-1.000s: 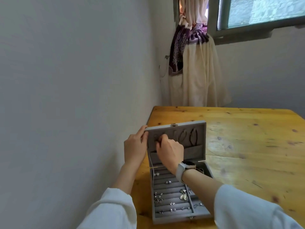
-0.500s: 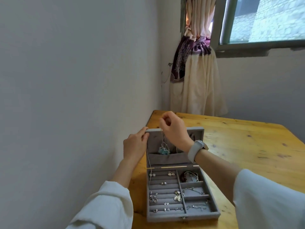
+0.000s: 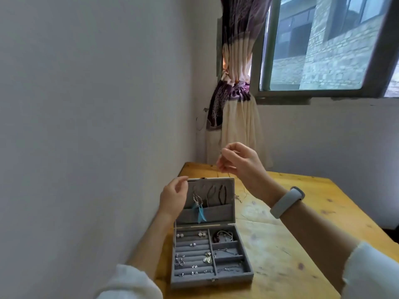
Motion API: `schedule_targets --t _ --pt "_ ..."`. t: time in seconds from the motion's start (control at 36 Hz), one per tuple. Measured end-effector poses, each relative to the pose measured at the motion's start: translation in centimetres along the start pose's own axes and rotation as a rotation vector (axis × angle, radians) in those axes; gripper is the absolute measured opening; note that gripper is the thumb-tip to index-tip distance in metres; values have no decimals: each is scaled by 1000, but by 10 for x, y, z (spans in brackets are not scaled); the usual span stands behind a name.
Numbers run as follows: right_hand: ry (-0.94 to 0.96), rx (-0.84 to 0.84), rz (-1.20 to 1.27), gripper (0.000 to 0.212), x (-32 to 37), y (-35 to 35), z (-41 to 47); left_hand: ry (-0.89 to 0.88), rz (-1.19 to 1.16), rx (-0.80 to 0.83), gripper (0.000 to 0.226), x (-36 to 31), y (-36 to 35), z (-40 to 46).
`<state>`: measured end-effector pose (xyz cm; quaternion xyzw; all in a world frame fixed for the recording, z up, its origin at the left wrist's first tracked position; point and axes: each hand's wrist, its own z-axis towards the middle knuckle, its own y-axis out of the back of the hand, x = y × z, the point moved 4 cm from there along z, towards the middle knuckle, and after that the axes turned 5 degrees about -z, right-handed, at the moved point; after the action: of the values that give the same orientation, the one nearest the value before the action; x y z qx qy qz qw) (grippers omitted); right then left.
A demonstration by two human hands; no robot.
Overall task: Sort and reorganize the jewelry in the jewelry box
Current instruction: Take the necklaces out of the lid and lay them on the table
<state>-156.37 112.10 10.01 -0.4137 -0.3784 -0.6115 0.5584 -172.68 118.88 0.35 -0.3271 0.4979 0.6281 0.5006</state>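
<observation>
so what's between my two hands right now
In the head view, the top edge of the jewelry box's open lid sits between the left hand and the raised right hand; otherwise only wall and table show behind.

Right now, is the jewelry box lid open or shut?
Open. The lid stands upright behind the tray, its hanging necklaces and the compartments below all exposed.

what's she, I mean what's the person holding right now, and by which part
The right hand pinches a thin necklace chain near its upper end, lifted above the open jewelry box. The left hand holds nothing, beside the lid.
</observation>
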Motion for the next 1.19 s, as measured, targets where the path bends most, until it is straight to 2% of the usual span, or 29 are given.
schedule_targets --t 0.11,0.36,0.5,0.58,0.69,0.81,1.03,1.19 --pt "-31 27 -52 10 -9 20 -45 87 -193 126 19 -6 -25 -54" --pt "-228 149 -99 15 -52 47 -162 326 -535 460 33 16 -112 -203" --pt "-315 48 29 21 -74 63 -203 500 -721 684 50 25 -140 -253" --pt "-388 -80 169 23 -91 80 -218 514 -658 740 44 28 -145 -268" --pt "-481 -334 366 25 -114 107 -239 502 -552 639 15 37 -142 -273" --pt "-535 -496 432 24 -135 129 -259 471 -462 573 11 44 -133 -270" --pt "-578 -617 295 19 -159 157 -263 321 -172 514 12 47 -131 -247" --pt "-607 -612 72 21 -181 180 -238 82 146 443 7 50 -153 -223"
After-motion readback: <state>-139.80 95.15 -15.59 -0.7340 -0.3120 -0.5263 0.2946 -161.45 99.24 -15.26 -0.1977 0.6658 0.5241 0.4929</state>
